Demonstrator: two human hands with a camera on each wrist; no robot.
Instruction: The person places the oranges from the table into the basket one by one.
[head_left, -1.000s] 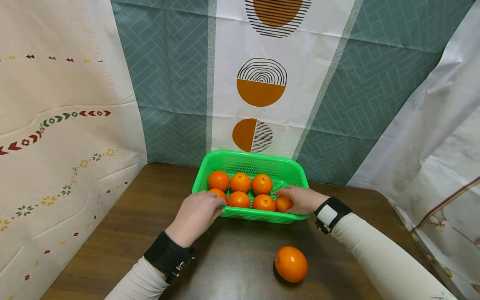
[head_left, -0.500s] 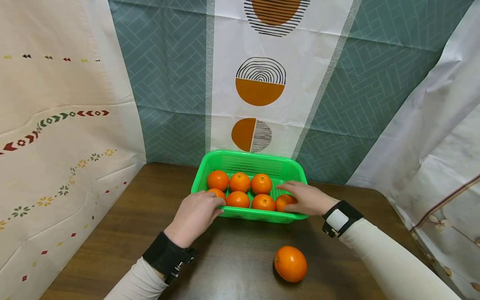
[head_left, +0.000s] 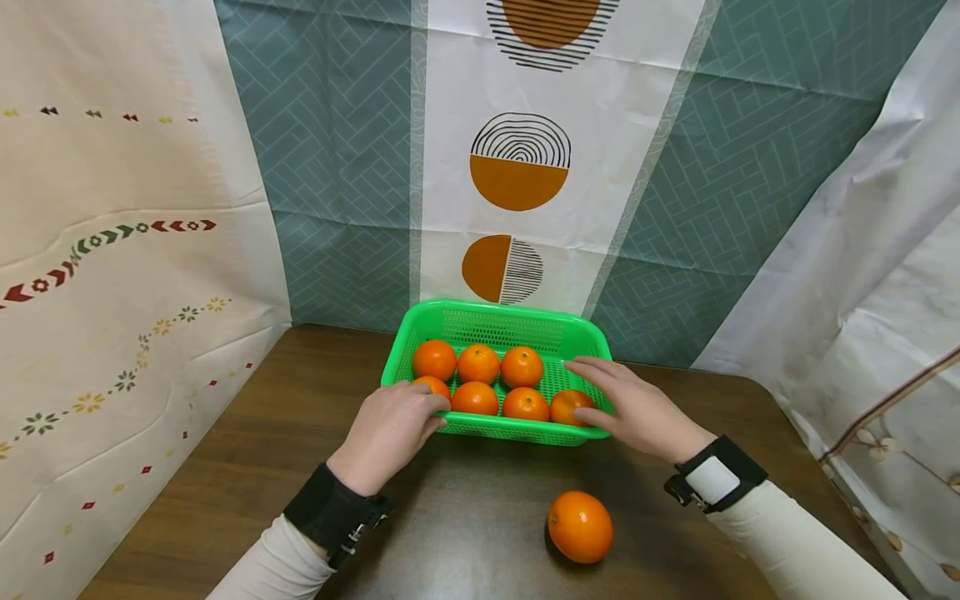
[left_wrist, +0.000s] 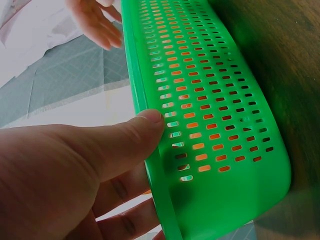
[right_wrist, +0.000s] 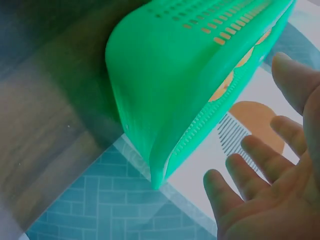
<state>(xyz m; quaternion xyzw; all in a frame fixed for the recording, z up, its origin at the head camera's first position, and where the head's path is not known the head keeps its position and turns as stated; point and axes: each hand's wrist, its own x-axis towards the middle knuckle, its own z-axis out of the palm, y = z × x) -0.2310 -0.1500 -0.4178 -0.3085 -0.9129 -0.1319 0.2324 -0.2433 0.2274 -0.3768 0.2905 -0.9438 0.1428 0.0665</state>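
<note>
A green perforated plastic basket (head_left: 495, 427) stands on the table near the back wall, with two rows of oranges inside. My left hand (head_left: 393, 429) grips its front left rim; in the left wrist view the thumb (left_wrist: 142, 132) lies on the outer side and the fingers curl inside. Over the basket's right end is my right hand (head_left: 637, 408), fingers spread and holding nothing. Just under its thumb, an orange (head_left: 572, 407) sits in the front right corner. In the right wrist view the hand (right_wrist: 280, 180) is apart from the rim. Another orange (head_left: 581, 527) lies on the table in front.
The brown wooden table (head_left: 465, 517) reaches back to a patterned cloth wall (head_left: 345, 167). Cloth also hangs at the left (head_left: 135, 292) and right (head_left: 885, 292). Inside the basket, bare floor shows at the back right, beside the rear row.
My right hand has let go of the orange in the front right corner, spread its fingers and drawn back to the right and up. The left hand keeps its grip.
</note>
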